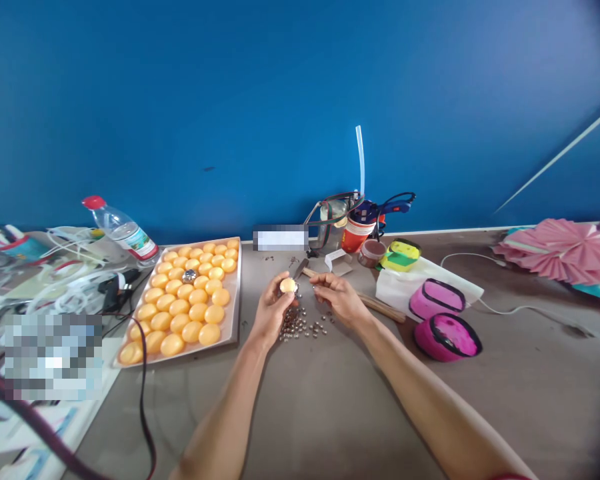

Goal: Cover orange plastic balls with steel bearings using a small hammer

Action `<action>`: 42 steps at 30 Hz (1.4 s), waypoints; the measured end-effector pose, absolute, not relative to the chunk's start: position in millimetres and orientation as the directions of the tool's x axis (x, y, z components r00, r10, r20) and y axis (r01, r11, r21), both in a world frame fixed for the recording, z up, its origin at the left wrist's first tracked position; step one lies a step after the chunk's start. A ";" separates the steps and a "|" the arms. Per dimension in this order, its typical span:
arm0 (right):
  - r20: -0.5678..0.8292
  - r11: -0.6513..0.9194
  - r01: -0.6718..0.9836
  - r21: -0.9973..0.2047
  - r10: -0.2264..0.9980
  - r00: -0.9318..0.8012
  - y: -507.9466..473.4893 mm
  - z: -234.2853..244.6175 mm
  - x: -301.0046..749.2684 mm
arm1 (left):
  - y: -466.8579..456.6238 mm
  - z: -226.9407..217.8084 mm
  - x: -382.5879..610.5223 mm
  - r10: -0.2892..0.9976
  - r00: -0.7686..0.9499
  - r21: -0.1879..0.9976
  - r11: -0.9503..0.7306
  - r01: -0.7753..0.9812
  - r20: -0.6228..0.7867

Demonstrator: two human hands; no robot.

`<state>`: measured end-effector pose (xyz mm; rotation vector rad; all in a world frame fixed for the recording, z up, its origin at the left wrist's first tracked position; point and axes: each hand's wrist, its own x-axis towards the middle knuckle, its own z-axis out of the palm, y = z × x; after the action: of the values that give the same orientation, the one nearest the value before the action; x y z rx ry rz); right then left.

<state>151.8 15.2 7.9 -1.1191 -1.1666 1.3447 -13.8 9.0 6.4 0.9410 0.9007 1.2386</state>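
Observation:
My left hand (273, 307) is closed round a small yellow-orange dome-shaped piece (287, 285), held up over the table. My right hand (336, 295) is just to its right, fingers pinched together on something too small to make out. Beneath both hands lies a scatter of small dark metal beads (303, 327) on the brown tabletop. To the left stands a tray (234, 303) filled with several rows of the same yellow-orange pieces, with one small metallic item (189, 275) among them.
A wooden stick (380, 308) lies behind my right hand. Two pink round cases (445, 323) sit at right on a white sheet. A red cup, a glue gun and a jar (365, 223) stand at the back. A water bottle (123, 230) and cables lie left.

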 end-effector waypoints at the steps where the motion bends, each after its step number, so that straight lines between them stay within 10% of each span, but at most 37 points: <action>1: -0.040 -0.053 -0.124 -0.991 0.994 -0.104 14.6 8.6 151.4 | 8.7 6.5 -13.4 0.992 0.117 0.929 0.086 -0.361 -0.047; 11: 0.012 -0.010 -0.206 -0.979 0.994 -0.107 9.4 18.4 144.7 | 9.9 5.1 -10.5 0.992 0.120 0.926 0.091 -0.365 -0.050; 22: 0.185 0.192 0.052 -0.980 0.976 -0.119 8.5 14.7 138.6 | 8.5 7.2 -9.6 0.986 0.164 0.973 0.035 -0.226 0.002; 42: 0.091 0.114 0.216 -0.970 0.990 -0.111 3.9 22.2 133.8 | 5.6 4.2 -7.7 0.991 0.130 0.987 0.010 -0.160 0.011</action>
<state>133.8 3.9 22.2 -1.2426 -1.4951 1.0899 -7.7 5.6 4.2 1.1495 0.9957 1.1851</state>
